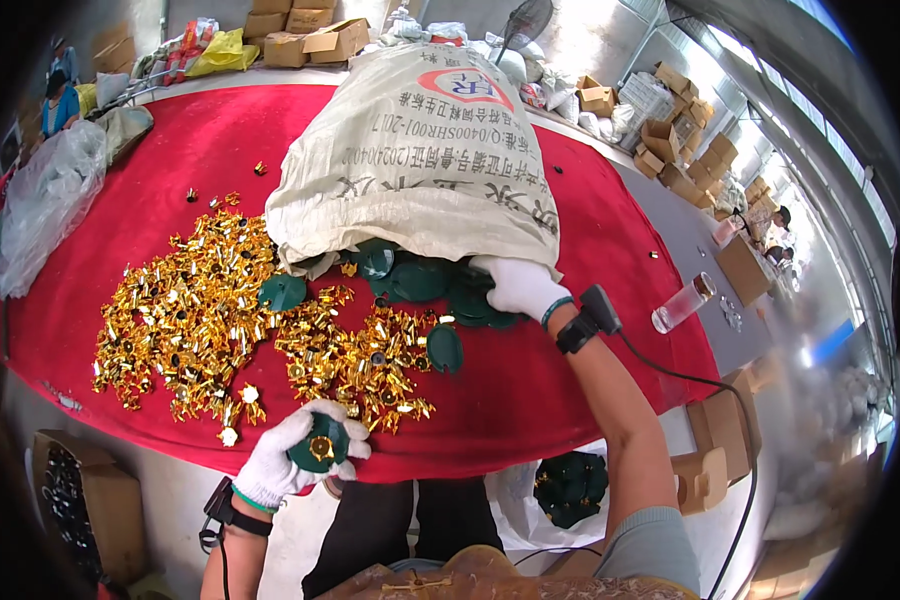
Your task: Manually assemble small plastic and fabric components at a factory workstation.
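Note:
My left hand (305, 450), in a white glove, is closed around a dark green disc (312, 462) near the table's front edge. A gold flower-shaped piece (322, 448) sits on that disc. My right hand (522, 289), gloved too, is at the mouth of a large white woven sack (420, 160) lying on the table. It touches the green discs (420, 281) spilling from the sack; its fingertips are partly hidden, so its grip is unclear. A big heap of small gold pieces (185, 310) lies to the left, with a smaller heap (365, 365) near the middle. Single green discs (445, 349) lie beside them.
A red cloth (610, 235) covers the table. A clear cylindrical container (683, 304) lies at the right. Clear plastic bags (55, 205) rest at the far left. Below the table edge are a white bag with green pieces (570, 487) and a cardboard box (100, 500).

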Demonstrator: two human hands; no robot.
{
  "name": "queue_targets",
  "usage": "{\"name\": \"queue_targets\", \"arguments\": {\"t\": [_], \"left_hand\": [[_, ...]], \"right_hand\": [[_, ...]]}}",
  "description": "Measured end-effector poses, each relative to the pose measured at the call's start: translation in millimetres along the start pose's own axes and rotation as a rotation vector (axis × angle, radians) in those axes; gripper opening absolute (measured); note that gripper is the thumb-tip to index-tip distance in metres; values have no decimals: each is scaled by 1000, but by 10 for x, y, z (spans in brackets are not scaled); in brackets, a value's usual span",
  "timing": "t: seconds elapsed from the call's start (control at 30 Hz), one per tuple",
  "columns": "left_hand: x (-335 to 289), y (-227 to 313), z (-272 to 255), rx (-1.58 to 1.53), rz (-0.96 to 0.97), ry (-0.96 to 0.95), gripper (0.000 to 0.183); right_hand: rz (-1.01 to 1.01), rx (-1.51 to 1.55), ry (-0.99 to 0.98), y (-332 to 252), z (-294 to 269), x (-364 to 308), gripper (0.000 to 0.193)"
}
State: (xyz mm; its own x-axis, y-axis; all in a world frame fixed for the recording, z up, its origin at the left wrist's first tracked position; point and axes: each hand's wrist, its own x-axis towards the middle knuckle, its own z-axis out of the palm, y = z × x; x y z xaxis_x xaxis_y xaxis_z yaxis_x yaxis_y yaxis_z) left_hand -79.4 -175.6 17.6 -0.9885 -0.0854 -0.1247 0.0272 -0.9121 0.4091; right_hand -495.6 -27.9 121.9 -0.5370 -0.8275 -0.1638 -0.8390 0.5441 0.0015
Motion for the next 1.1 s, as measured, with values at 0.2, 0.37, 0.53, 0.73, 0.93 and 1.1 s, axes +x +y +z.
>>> {"name": "queue_targets", "arguments": {"t": [0.2, 0.37, 0.53, 0.73, 0.93, 1.1], "left_hand": [[-24, -101, 128, 35, 117, 12, 42], [-28, -144, 202, 101, 198, 9, 39], [-109, -331, 344, 253, 244, 62, 40], [-276, -520, 576, 282, 228, 97, 29], [-242, -650, 668, 285, 209, 102, 28], [-162, -705, 731, 244, 176, 84, 28]], "right_hand": [[-177, -165, 276, -140, 415, -521, 45], [-145, 46, 366, -94, 531, -976, 51], [-45, 265, 315, 21, 692, -1241, 51], [13, 431, 550, -10, 665, -1366, 44], [31, 1208, 410, -9, 522, -1394, 39], [-11, 1740, 367, -92, 507, -1463, 41]]}}
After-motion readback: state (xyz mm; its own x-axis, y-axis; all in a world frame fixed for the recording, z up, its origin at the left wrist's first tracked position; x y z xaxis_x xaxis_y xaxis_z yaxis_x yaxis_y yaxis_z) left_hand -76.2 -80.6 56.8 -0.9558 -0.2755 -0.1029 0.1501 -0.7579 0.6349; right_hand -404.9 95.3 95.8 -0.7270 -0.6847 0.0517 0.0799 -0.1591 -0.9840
